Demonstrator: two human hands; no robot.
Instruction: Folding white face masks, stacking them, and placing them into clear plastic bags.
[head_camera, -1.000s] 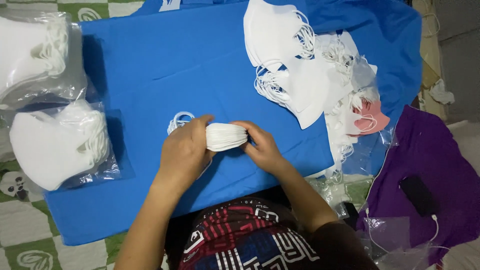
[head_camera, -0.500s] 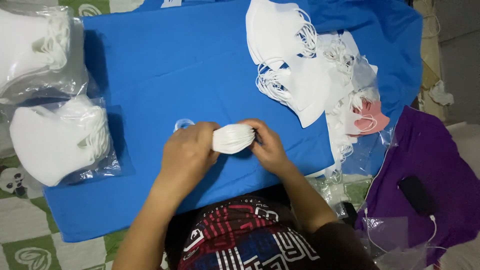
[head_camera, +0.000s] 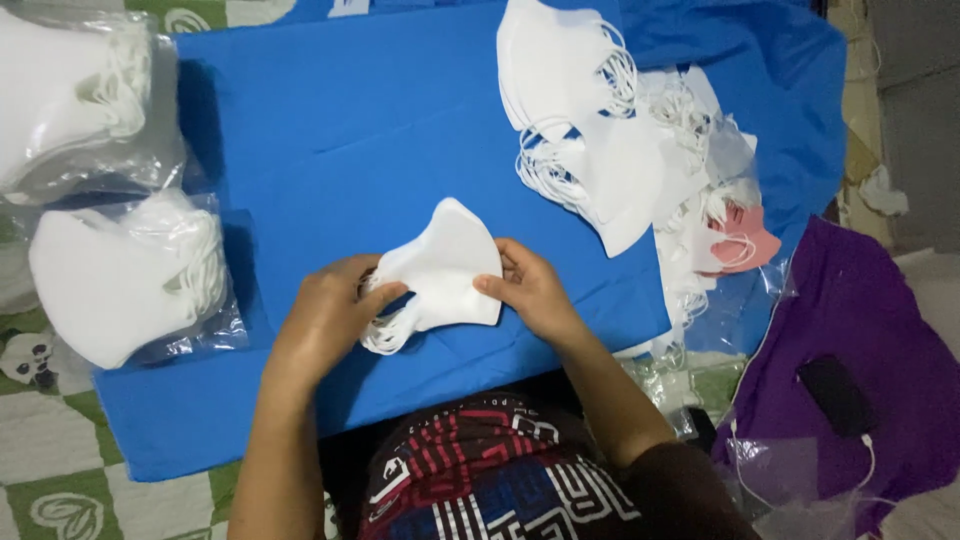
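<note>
At the far left, two clear bags of white masks (head_camera: 110, 275) rest partly on the blue cloth (head_camera: 330, 130). Your left hand (head_camera: 325, 320) is closed, thumb and fingers pinching the ear-loop end of the stack of white masks (head_camera: 445, 270). The stack lies flat near the cloth's front edge, between both hands. Your right hand (head_camera: 530, 290) is part closed, its fingers gripping the stack's right edge. Farther right lies a loose pile of white masks (head_camera: 600, 140), with a pink mask (head_camera: 745, 235) beside it.
</note>
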